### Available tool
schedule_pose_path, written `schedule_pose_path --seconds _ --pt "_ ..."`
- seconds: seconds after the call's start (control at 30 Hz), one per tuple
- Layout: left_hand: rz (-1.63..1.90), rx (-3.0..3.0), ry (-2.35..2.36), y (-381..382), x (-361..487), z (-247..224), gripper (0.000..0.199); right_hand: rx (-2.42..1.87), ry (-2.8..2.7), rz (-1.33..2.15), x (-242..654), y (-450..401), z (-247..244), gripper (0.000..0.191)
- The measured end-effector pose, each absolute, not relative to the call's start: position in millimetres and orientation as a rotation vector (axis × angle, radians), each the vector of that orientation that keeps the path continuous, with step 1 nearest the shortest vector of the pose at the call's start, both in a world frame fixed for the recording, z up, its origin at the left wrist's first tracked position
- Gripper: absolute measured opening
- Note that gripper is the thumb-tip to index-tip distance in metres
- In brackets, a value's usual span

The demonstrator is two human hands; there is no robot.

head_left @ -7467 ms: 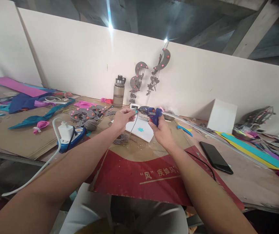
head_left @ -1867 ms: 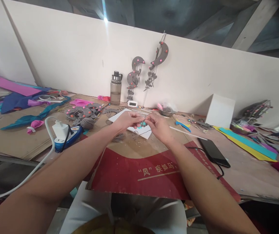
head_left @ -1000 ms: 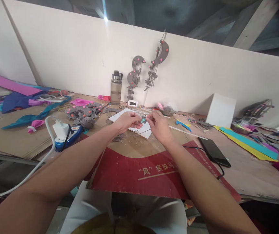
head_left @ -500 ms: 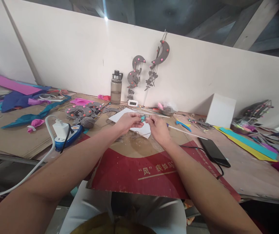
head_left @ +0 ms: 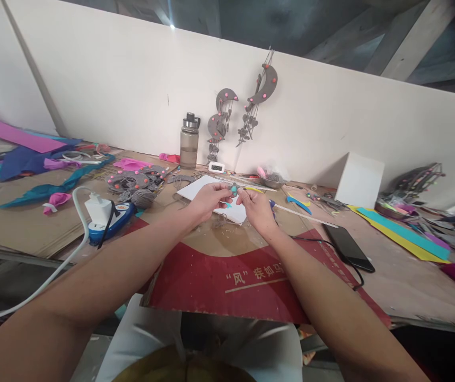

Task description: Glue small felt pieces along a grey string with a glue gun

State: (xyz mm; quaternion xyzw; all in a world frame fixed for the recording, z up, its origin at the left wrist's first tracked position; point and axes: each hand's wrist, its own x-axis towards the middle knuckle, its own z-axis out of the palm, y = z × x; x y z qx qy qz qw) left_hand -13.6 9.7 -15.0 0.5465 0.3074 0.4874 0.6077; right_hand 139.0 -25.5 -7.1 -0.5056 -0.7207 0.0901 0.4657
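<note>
Between my two hands is a small grey and teal piece (head_left: 234, 189), probably felt, too small to make out fully. My left hand (head_left: 210, 201) pinches it from the left with thumb and fingertips. On its other side my right hand (head_left: 256, 208) closes thumb and fingers on the piece's edge. A bit of teal shows just under my left fingertips. Below both hands lies a white sheet (head_left: 233, 213), with loose grey yarn (head_left: 221, 222) at its front edge. Under that is a red and tan cardboard (head_left: 219, 281).
A power strip (head_left: 112, 225) with a white charger and a pile of grey felt pieces (head_left: 134, 180) lie left. Behind stand a water bottle (head_left: 189, 143) and a small clock (head_left: 216, 167). Grey moon hangings (head_left: 266, 87) hang on the wall. A phone (head_left: 349, 246) with a cable lies right.
The piece has turned slightly between my fingers, and more teal shows below my left fingertips. Both hands stay in nearly the same place. A yellow strip shows behind my right hand.
</note>
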Motion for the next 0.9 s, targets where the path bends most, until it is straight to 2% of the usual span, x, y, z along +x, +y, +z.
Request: schedule_pose_path --seconds 0.23,0.47,0.9 --pt "1.131 1.221 0.671 -2 -8 -11 0.022 -1.171 -1.654 0.477 139 -18 -16 0.049" --pt "1.154 1.203 0.687 -4 -6 -10 0.025 -1.177 -1.588 0.548 139 -15 -19 0.054" --pt "1.107 1.446 0.766 -9 -7 -9 0.017 -1.209 -1.645 0.407 138 -24 -11 0.055"
